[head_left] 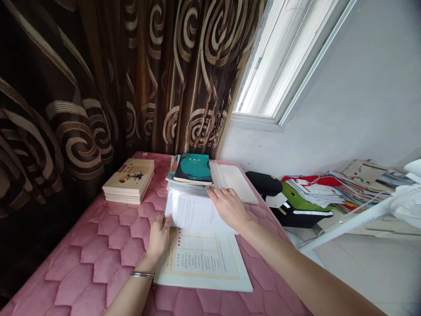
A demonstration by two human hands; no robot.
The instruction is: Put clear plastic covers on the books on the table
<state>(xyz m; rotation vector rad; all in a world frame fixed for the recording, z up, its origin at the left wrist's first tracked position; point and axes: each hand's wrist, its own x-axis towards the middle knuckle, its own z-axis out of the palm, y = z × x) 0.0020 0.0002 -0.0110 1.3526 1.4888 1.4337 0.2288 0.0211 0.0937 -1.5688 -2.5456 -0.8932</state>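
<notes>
- On a quilted pink cover (98, 263), the person's two bare hands are over printed paper, with both forearms reaching in from the bottom of the view.
- Left hand (159, 237): partly closed, fingers bent upward against the left edge of a printed sheet (190, 210). Whether it pinches the sheet or only touches it, I cannot tell. A metal bangle (142, 275) circles the wrist.
- Right hand (230, 208): open, palm down, fingers spread, resting on the far right part of the printed sheet.
- Printed sheet: lies across a larger page with a beige panel (202, 259), overlapping that page's far edge. The page lies flat on the cover, just below both hands.
- Beyond the sheet: a clear plastic sleeve (233, 182) lies just past the right fingers, and a teal book (193, 169) sits on a small stack.
- Left of these, a stack of cream books (129, 180) rests on the cover, well apart from the hands.
- Behind: a swirl-patterned brown curtain (82, 74) hangs beside a bright window (272, 57).
- Off to the right, lower down: a black bag (263, 184) sits near a pile of papers (329, 188).
</notes>
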